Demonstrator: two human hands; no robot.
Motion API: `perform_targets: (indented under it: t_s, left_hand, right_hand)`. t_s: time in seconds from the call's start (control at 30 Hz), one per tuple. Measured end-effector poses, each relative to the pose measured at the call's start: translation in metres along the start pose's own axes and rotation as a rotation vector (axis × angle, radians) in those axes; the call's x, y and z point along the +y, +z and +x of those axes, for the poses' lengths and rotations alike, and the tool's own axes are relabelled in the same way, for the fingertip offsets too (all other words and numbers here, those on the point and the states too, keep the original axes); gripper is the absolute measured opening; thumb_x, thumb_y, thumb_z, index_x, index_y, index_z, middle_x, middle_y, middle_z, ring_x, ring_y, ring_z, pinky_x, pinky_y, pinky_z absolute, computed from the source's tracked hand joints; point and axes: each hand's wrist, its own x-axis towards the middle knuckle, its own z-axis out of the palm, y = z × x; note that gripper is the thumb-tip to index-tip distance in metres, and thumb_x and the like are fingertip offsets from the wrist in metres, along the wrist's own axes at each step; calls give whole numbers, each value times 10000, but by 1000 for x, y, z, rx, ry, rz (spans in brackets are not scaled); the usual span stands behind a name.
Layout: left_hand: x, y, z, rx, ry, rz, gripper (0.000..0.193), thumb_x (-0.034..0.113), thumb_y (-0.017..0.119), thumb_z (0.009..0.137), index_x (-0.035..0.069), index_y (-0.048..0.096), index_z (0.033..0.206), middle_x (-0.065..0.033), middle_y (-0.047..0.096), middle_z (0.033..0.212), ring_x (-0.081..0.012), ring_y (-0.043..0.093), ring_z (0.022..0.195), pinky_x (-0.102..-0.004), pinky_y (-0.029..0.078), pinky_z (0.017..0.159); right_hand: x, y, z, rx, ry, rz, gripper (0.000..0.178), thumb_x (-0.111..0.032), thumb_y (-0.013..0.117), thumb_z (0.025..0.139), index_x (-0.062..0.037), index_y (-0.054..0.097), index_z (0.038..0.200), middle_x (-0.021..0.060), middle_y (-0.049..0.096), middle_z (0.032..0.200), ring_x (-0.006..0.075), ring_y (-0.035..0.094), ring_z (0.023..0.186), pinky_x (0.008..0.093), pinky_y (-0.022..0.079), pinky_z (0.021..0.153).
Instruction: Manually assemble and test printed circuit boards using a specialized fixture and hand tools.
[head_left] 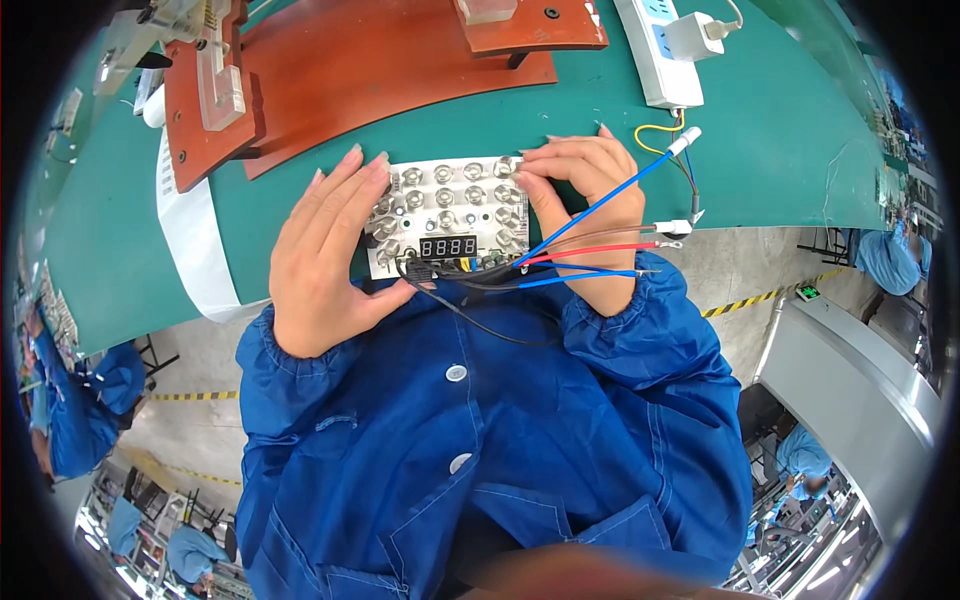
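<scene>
Between my two hands is a white circuit board (430, 222) with rows of round metal spring contacts and a dark four-digit display (448, 247) along its near edge. My left hand (328, 245) grips the board's left side, thumb at the near corner and fingers along the left edge. On the right edge, my right hand (590, 190) holds it between thumb and fingers. Blue, red, brown and black wires (590, 197) run from the board's near edge out to the right, across my right wrist. Some end in white connectors (685, 140), others in bare metal terminals.
A reddish-brown fixture plate (380, 80) with clear plastic blocks stands beyond the board on the green table (790, 150). A white power strip (660, 50) with a plug lies at the far right. White paper (195, 240) hangs over the near left edge. Other people in blue work nearby.
</scene>
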Motion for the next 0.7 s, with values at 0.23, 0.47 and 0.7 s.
perform_targets:
  t_s: [0.23, 0.47, 0.7]
  left_hand:
    - [1, 0, -3, 0, -3, 24, 803, 247, 865, 629, 28, 557, 1338, -136, 613, 1333, -342, 527, 1314, -503, 417, 1087]
    - [1, 0, -4, 6, -2, 14, 804, 254, 865, 629, 28, 558, 1336, -140, 614, 1327, -342, 525, 1316, -500, 416, 1088]
    - [7, -2, 0, -18, -63, -32, 825, 228, 865, 604, 12, 554, 1337, -152, 615, 1320, -344, 516, 1324, -486, 407, 1097]
  right_hand:
    - [-1, 2, -4, 24, -43, -18, 109, -35, 771, 767, -86, 713, 844, 50, 711, 927, 261, 646, 979, 504, 412, 1031]
    - [5, 0, -4, -38, -60, 4, 105, -29, 743, 793, -91, 685, 855, 39, 701, 956, 254, 623, 1006, 487, 409, 1035]
    - [9, -1, -1, -60, -33, 125, 98, 2, 682, 837, -55, 617, 883, 79, 670, 961, 291, 588, 980, 413, 432, 938]
